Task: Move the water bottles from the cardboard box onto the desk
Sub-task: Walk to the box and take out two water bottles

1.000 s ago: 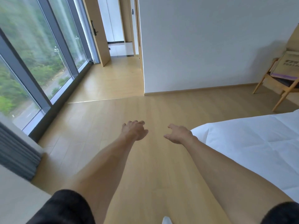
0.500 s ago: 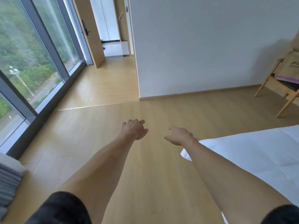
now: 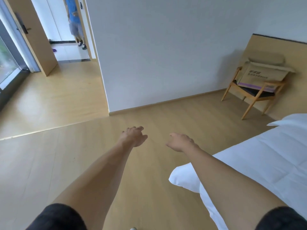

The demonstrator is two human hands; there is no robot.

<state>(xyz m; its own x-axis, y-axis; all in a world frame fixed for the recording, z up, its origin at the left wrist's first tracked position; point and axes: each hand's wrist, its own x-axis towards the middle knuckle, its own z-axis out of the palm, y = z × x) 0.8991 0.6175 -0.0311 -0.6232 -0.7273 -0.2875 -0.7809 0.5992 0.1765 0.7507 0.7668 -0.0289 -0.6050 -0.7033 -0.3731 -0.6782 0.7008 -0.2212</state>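
Black sleeves nearest, at the bottom edge. Both bare forearms stretched forward over the wooden floor. Left hand held out, fingers loosely curled, holding nothing. Right hand just beside it, apart, fingers relaxed and also holding nothing. White bed right of the right hand, its corner under the right forearm. Farther ahead and well to the right of the right hand, a wooden chair against the wall, with the cardboard box resting tilted on its seat, flaps open; contents not visible. Far beyond the left hand, an open door and a person standing in the doorway.
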